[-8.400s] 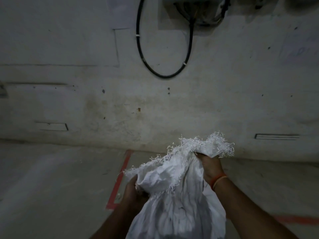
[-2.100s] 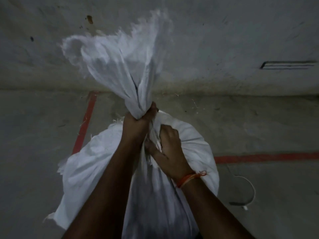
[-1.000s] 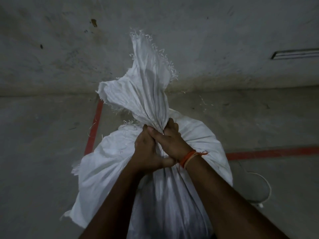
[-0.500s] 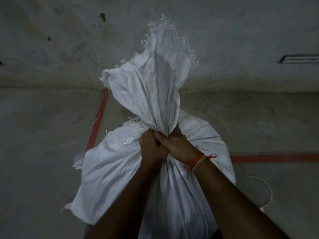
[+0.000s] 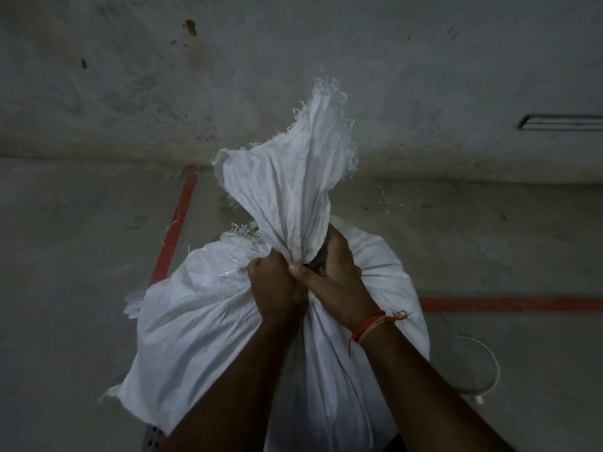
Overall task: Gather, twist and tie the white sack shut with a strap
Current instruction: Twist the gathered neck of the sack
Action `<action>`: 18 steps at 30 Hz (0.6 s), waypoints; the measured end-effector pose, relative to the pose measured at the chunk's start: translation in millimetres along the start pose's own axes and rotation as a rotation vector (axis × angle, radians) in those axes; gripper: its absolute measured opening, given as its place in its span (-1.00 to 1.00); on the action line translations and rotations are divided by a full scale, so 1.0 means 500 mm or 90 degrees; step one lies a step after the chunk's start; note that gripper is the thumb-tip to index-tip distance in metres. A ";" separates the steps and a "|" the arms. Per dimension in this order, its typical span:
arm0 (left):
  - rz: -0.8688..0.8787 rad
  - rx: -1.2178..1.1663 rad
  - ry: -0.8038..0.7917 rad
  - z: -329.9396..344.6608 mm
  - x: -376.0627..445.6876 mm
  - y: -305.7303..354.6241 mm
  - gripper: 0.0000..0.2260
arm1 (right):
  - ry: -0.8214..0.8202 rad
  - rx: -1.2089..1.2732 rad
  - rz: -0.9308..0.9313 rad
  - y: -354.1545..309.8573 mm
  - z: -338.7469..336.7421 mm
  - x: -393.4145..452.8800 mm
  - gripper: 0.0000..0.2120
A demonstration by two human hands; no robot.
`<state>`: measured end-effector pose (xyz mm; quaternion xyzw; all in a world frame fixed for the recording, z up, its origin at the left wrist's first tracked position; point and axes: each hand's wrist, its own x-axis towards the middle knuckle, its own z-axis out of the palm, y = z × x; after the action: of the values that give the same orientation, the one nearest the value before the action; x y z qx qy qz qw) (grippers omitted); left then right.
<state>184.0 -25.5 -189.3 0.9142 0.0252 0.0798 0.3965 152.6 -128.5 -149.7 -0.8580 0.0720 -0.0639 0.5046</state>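
A full white woven sack (image 5: 202, 321) stands on the concrete floor in front of me. Its mouth is gathered into a narrow neck, and the frayed loose top (image 5: 293, 177) fans upward above my fists. My left hand (image 5: 277, 285) is clenched around the neck from the left. My right hand (image 5: 332, 278), with an orange thread on the wrist, grips the same neck from the right, touching the left hand. A thin white strap (image 5: 486, 370) lies curled on the floor to the right of the sack, apart from both hands.
A stained concrete wall (image 5: 424, 76) rises just behind the sack. Red painted lines (image 5: 509, 303) run across the floor on the right and along the left (image 5: 173, 236). A dark metal piece (image 5: 151, 443) shows at the sack's lower left edge.
Over the earlier frames the open mouth was bunched into a neck. In the last second both hands stayed on the neck and the loose top shifted and narrowed slightly.
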 end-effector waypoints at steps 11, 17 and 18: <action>0.076 0.037 -0.028 -0.024 -0.034 0.000 -0.63 | -0.023 -0.130 0.009 -0.010 -0.017 -0.067 -0.22; 0.107 0.029 -0.047 -0.089 -0.089 0.034 -0.09 | -0.025 -0.114 0.023 -0.040 -0.098 -0.130 -0.21; 0.113 0.030 -0.024 -0.109 -0.105 0.054 -0.06 | -0.028 -0.113 0.026 -0.044 -0.116 -0.144 -0.20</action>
<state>122.6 -10.5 -139.8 0.9233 -0.0617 0.0968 0.3664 72.8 -154.2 -105.1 -0.8989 0.0840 -0.0282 0.4292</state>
